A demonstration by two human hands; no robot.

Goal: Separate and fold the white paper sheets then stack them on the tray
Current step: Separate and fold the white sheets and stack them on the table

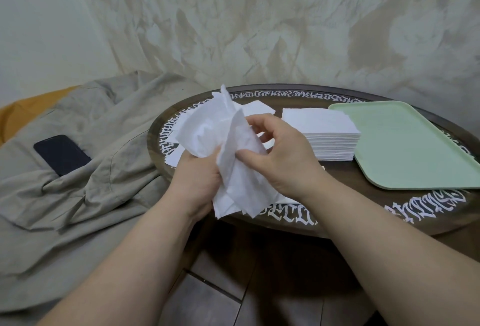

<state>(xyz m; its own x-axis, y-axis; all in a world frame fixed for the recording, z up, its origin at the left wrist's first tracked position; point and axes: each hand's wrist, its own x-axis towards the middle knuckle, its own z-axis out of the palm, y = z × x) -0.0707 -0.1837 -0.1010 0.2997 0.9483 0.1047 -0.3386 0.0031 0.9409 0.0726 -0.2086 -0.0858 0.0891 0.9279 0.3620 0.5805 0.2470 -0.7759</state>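
Observation:
Both my hands hold thin white paper sheets [207, 131] above the near left part of the round table. My left hand [197, 180] grips the crumpled bundle from below. My right hand [280, 154] pinches one sheet that hangs down between thumb and fingers. A neat stack of white sheets [327, 131] stands on the table beside the tray. The pale green tray [405, 144] lies at the right with nothing on it. A few loose sheets [174, 156] lie on the table behind my hands.
The dark round table [363, 211] has white lettering round its rim. A grey cloth [78, 169] covers the surface at left, with a dark phone [61, 154] on it. A patterned wall rises behind. Tiled floor shows below.

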